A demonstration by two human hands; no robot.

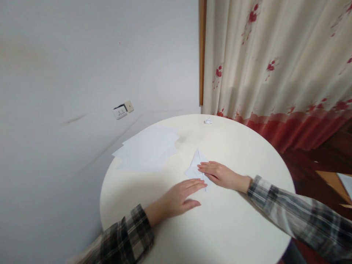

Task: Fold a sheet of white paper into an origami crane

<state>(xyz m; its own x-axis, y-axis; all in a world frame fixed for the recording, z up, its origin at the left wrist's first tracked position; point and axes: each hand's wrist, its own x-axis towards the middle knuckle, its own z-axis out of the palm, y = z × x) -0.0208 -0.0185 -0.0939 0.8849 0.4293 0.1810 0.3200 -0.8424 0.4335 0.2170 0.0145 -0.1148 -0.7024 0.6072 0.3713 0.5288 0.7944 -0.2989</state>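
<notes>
A folded white paper (195, 161), pointed at its far end, lies near the middle of the round white table (236, 227). My right hand (220, 174) lies flat on its right part, fingers stretched out and pressed down. My left hand (180, 198) rests flat on the table with its fingertips touching the paper's near edge. Both arms wear plaid sleeves.
A loose stack of white sheets (147, 150) lies on the table's far left. A small crumpled paper ball (208, 121) sits at the far edge. Behind are a grey wall with a socket (123, 110) and a floral curtain (275, 66).
</notes>
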